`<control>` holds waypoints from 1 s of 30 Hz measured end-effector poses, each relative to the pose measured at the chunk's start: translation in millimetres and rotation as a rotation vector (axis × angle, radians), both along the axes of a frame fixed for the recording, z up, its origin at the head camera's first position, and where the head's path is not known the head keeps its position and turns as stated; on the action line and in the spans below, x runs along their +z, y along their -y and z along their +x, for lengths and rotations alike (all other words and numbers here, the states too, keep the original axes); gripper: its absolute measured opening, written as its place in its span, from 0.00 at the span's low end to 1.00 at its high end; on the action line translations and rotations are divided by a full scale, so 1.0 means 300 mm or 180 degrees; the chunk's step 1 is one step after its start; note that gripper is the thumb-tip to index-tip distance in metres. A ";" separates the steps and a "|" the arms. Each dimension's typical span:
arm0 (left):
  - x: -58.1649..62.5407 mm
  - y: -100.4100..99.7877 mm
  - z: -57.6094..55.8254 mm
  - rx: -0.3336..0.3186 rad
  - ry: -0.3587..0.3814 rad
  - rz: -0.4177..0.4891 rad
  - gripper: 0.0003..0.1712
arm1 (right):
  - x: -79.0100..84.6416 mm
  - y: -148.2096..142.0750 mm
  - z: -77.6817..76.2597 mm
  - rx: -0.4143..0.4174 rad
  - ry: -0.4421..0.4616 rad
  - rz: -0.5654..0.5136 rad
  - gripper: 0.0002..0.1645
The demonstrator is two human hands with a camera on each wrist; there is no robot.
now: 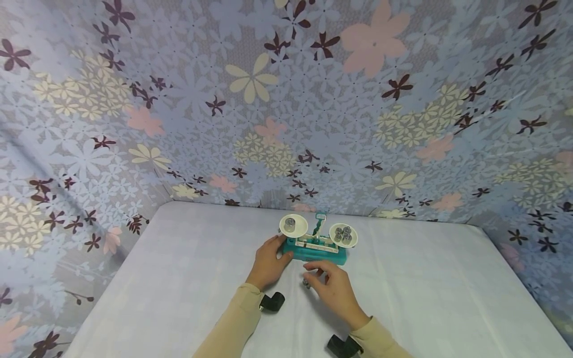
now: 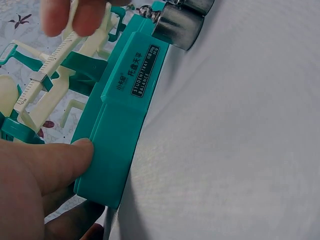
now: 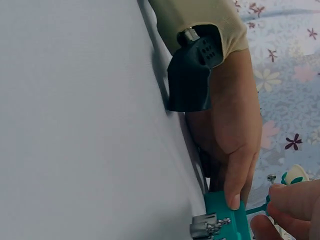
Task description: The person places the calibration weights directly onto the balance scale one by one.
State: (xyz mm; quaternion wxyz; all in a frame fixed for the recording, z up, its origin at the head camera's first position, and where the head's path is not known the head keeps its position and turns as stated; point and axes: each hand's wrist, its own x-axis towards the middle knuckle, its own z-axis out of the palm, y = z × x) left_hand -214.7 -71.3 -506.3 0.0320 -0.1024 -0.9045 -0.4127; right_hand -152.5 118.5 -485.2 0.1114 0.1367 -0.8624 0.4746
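Note:
A teal balance scale [image 1: 313, 251] stands on the white-covered table. My left hand [image 1: 269, 263] grips the left end of its base, thumb on top and fingers around the end. On the left pan [image 1: 301, 231] sits one metal weight [image 1: 290, 224]; the right pan [image 1: 353, 237] carries several smaller ones [image 1: 343, 234]. My right hand [image 1: 334, 291] hovers before the base, thumb and forefinger apart, with nothing visible between them. Close to its thumb, metal weights [image 2: 181, 27] stand by the front of the base. In the left wrist view its fingertips [image 2: 87, 17] appear over the graduated beam [image 2: 50, 65].
A flower-patterned cloth [image 1: 304, 124] rises behind the table and at both sides. White cloth covers the tabletop [image 1: 425, 278]. Black wrist cameras [image 1: 273, 302] are strapped at both sleeves.

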 end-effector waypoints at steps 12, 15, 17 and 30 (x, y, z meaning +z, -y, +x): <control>0.005 0.000 0.003 0.0007 0.0061 0.0040 0.32 | -0.019 -0.010 0.012 -0.0104 0.0817 -0.0022 0.10; 0.008 -0.001 0.003 0.0011 0.0082 0.0043 0.32 | -0.029 -0.011 0.011 -0.0121 0.0828 -0.0038 0.09; 0.009 -0.002 0.002 0.0011 0.0107 0.0036 0.32 | -0.034 -0.011 0.010 -0.0123 0.0812 -0.0041 0.09; 0.007 0.000 0.004 -0.0018 0.0046 0.0053 0.31 | -0.054 -0.002 0.007 -0.0166 0.0687 0.0019 0.07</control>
